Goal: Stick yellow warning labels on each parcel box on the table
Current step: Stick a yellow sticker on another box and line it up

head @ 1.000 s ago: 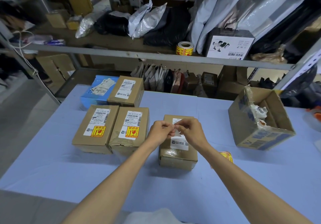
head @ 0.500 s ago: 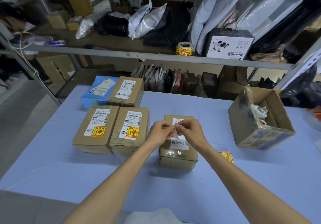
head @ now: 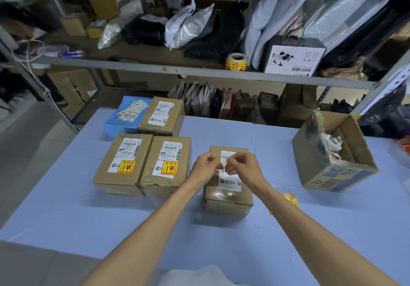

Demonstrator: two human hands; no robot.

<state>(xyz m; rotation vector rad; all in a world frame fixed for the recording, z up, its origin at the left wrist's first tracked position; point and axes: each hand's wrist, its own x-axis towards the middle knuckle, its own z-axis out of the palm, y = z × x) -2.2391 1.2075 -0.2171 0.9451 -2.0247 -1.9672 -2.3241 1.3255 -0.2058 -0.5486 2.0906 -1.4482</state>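
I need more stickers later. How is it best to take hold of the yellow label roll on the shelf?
Grip the label roll around its curved outer wall, coming from the front. It stands on end at the shelf edge, with bags close behind.

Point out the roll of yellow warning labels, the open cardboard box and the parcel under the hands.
roll of yellow warning labels [head: 236,62], head view, on its yellow outer wrap.
open cardboard box [head: 319,163], head view, on its near side wall.
parcel under the hands [head: 228,203], head view, on its taped front face.
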